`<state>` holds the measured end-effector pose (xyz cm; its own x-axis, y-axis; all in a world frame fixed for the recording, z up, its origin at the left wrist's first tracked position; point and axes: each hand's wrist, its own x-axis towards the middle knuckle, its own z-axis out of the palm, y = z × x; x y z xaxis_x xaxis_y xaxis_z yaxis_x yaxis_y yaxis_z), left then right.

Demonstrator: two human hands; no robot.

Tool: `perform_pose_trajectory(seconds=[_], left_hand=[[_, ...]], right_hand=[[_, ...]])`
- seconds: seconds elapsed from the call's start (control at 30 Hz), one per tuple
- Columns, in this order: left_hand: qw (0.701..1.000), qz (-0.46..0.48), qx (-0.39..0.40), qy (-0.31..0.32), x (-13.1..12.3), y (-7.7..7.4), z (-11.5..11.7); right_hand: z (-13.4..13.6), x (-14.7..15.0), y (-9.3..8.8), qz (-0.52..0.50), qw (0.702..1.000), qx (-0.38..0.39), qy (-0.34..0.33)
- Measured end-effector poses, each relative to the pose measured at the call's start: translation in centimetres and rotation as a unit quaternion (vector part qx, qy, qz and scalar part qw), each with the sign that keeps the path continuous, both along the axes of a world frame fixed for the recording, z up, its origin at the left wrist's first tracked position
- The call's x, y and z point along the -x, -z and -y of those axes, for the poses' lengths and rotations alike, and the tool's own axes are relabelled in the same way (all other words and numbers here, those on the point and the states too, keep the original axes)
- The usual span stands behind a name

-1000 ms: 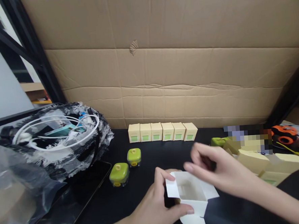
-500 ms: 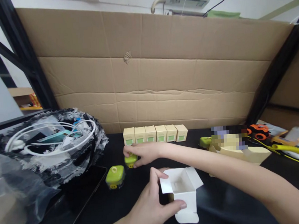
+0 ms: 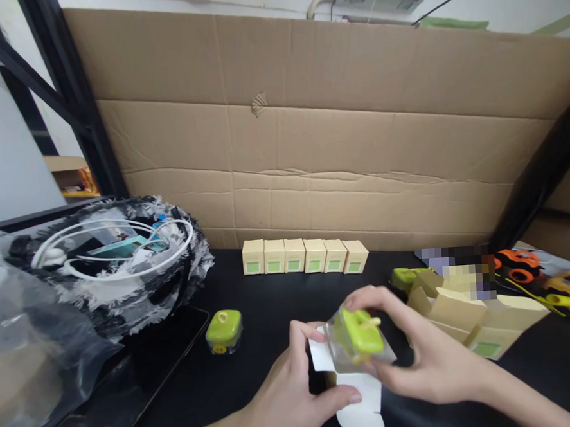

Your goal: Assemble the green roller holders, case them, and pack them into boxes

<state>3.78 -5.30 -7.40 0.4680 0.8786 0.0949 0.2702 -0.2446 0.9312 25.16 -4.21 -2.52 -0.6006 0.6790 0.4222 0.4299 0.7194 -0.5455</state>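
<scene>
My left hand (image 3: pixel 302 380) is wrapped round a small carton (image 3: pixel 361 395) whose white inner flaps stand open. Above its mouth, my right hand (image 3: pixel 409 347) grips a little clear container with a green lid (image 3: pixel 364 333), tilted, a pale yellow loop on top. It covers most of the carton's opening, so I cannot tell whether it is partly inside. Another green-lidded container (image 3: pixel 224 330) stands upright on the black table, left of my hands. At the back, several closed cream boxes (image 3: pixel 295 256) with green labels line up in a row.
On the left are a fluffy black-and-white basket (image 3: pixel 125 287) with white cable, a clear plastic bag (image 3: pixel 43 357) and a dark flat panel (image 3: pixel 131 377). Unfolded cream cartons (image 3: pixel 465 315), another green item (image 3: pixel 405 276) and an orange toy vehicle (image 3: pixel 520 263) lie right. Cardboard (image 3: pixel 309 135) stands behind.
My right hand has picked up the nearer-to-the-boxes green-lidded container and carried it right, over the carton. My left hand keeps its hold on the carton. The view has shifted slightly.
</scene>
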Motion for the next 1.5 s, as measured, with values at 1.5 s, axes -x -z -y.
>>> perform_pose_trajectory(seconds=[1.5], left_hand=[[0.992,-0.012,-0.113,0.047,0.3,0.7,-0.4]], right_hand=[[0.3,0.4,4.0,-0.150,0.987,0.003,0.053]])
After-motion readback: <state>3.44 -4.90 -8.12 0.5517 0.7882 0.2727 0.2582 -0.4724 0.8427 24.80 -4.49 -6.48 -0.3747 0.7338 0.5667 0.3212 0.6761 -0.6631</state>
